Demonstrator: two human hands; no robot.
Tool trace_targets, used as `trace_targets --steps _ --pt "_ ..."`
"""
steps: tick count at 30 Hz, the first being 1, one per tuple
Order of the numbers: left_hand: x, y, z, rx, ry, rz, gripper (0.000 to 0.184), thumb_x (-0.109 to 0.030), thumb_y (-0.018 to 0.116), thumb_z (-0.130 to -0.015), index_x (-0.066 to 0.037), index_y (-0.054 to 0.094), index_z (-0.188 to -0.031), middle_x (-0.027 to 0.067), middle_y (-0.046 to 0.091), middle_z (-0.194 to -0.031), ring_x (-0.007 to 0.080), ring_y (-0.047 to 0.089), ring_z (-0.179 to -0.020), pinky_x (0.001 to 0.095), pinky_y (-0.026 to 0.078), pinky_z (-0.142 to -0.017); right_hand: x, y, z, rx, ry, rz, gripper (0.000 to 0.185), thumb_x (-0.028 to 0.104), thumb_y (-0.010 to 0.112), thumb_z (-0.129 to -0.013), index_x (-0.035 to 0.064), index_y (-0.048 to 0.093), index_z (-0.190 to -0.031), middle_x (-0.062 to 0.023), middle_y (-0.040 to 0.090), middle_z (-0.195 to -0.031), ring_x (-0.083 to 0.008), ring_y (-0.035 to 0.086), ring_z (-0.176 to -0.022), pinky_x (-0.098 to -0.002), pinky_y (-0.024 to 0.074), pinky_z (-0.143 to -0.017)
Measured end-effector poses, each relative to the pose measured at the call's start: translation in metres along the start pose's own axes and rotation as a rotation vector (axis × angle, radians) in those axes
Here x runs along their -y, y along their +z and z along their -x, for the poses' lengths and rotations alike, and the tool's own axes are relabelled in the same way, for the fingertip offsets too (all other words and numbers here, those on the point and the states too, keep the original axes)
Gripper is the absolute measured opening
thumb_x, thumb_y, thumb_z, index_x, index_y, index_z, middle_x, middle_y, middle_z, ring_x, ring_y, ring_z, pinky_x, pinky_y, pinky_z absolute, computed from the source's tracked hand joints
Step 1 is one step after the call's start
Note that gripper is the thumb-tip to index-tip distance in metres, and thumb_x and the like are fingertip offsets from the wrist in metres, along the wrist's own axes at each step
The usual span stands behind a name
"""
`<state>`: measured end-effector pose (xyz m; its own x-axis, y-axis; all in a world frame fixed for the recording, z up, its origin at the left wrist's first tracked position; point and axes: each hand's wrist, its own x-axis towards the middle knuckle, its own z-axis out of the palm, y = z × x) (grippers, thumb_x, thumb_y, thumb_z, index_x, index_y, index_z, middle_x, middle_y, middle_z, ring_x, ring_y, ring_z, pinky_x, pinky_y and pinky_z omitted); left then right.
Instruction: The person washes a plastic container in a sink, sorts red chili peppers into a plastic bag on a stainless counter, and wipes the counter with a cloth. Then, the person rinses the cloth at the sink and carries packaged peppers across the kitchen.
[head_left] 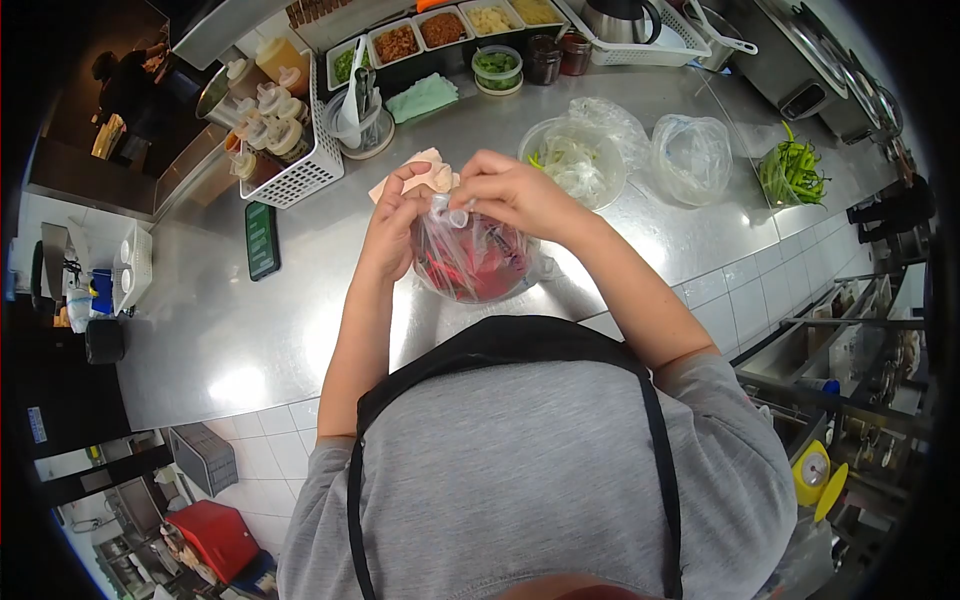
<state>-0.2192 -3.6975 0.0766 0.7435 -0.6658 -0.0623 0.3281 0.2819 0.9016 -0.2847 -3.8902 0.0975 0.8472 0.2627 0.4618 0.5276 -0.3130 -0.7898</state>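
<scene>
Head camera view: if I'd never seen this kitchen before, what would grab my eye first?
Probably the clear plastic bag with vivid red contents, in the middle, with the left hand and right hand at its top. Next, the bright green peppers toward the right end of the steel counter, and the dark phone lying to the left.

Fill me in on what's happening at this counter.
A person's left hand and right hand pinch the gathered top of a clear bag with red contents, at a steel counter. Whether it is knotted can't be told. A phone lies to the left; green chillies sit off to the right.
</scene>
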Motion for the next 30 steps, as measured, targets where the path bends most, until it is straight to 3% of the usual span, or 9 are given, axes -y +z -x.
trace_targets --steps 2,6,12,14,18,20,21,23,30 --pt "0.0 -0.001 0.0 -0.007 0.014 -0.105 0.037 -0.004 0.046 -0.083 -0.005 0.038 -0.12 0.0032 0.056 -0.083 0.0104 0.054 -0.079 0.0231 0.043 -0.076 0.006 0.007 -0.001 -0.024 -0.131 0.462 0.012 0.005 0.061 -0.073 0.0094 0.06 -0.084 -0.0038 0.052 -0.083 -0.0202 0.057 -0.078 -0.0292 0.0469 -0.065" --pt "-0.018 0.0 0.002 0.035 -0.075 0.028 0.032 -0.006 0.048 -0.084 -0.002 0.043 -0.116 0.0032 0.057 -0.085 0.0102 0.055 -0.081 0.0232 0.043 -0.076 0.004 0.023 -0.001 -0.219 -0.129 0.575 0.013 0.005 0.063 -0.069 0.0085 0.059 -0.081 -0.0047 0.051 -0.08 -0.0227 0.056 -0.073 -0.0314 0.0463 -0.061" --pt "-0.01 -0.015 -0.002 0.168 -0.202 -0.201 0.032 -0.003 0.055 -0.083 0.0 0.047 -0.114 0.0041 0.059 -0.099 0.0092 0.056 -0.089 0.0224 0.044 -0.078 0.002 0.033 -0.002 -0.333 -0.177 0.538 0.012 0.006 0.064 -0.068 0.0081 0.058 -0.078 -0.0048 0.05 -0.075 -0.0223 0.056 -0.065 -0.031 0.0448 -0.056" --pt "-0.014 -0.003 -0.002 0.179 -0.059 -0.329 0.03 0.001 0.054 -0.081 -0.002 0.051 -0.111 0.0001 0.058 -0.097 0.0047 0.053 -0.083 0.0185 0.041 -0.071 0.001 0.031 -0.003 -0.345 -0.084 0.496 0.012 0.006 0.064 -0.068 0.0082 0.058 -0.078 -0.0047 0.049 -0.074 -0.0226 0.055 -0.064 -0.031 0.0438 -0.055" --pt "-0.003 -0.01 -0.006 0.128 0.08 -0.481 0.024 0.003 0.056 -0.078 -0.002 0.057 -0.102 0.001 0.06 -0.092 0.0058 0.053 -0.081 0.0191 0.041 -0.068 0.002 0.023 -0.004 -0.332 -0.024 0.472 0.009 0.008 0.065 -0.07 0.0075 0.059 -0.077 -0.0044 0.05 -0.073 -0.0222 0.054 -0.067 -0.0324 0.0428 -0.057" --pt "-0.006 -0.01 -0.004 0.02 0.387 -0.879 0.014 0.0 0.058 -0.076 -0.004 0.062 -0.09 0.002 0.061 -0.088 0.012 0.053 -0.08 0.0247 0.04 -0.071 0.004 0.018 -0.006 -0.336 -0.18 0.46 0.013 0.015 0.065 -0.072 0.008 0.053 -0.074 -0.0029 0.05 -0.079 -0.022 0.052 -0.075 -0.0346 0.0433 -0.06" --pt "-0.013 -0.01 -0.004 0.022 0.387 -0.879 0.014 0.0 0.058 -0.076 -0.004 0.062 -0.09 0.002 0.061 -0.088 0.012 0.053 -0.08 0.0247 0.04 -0.071 0.008 0.017 -0.004 -0.337 -0.179 0.461 0.013 0.015 0.065 -0.072 0.008 0.053 -0.074 -0.0029 0.05 -0.079 -0.022 0.052 -0.075 -0.0346 0.0433 -0.06" --pt "-0.031 -0.01 -0.004 0.114 0.717 -1.341 0.006 -0.008 0.06 -0.076 -0.006 0.061 -0.082 0.0022 0.059 -0.083 0.0188 0.051 -0.083 0.0311 0.035 -0.078 0.018 0.016 0.004 -0.351 -0.12 0.512 0.013 0.014 0.064 -0.073 0.0073 0.054 -0.073 -0.004 0.051 -0.084 -0.0229 0.049 -0.078 -0.0342 0.0423 -0.063" --pt "-0.032 -0.038 0.023 0.021 0.542 -1.534 0.011 -0.018 0.059 -0.08 -0.007 0.059 -0.077 0.0016 0.055 -0.077 0.0199 0.048 -0.085 0.0346 0.028 -0.083 0.018 0.004 0.052 -0.258 -0.012 0.535 0.015 0.013 0.065 -0.073 0.0062 0.052 -0.072 -0.0052 0.05 -0.086 -0.025 0.046 -0.077 -0.0349 0.0411 -0.067"
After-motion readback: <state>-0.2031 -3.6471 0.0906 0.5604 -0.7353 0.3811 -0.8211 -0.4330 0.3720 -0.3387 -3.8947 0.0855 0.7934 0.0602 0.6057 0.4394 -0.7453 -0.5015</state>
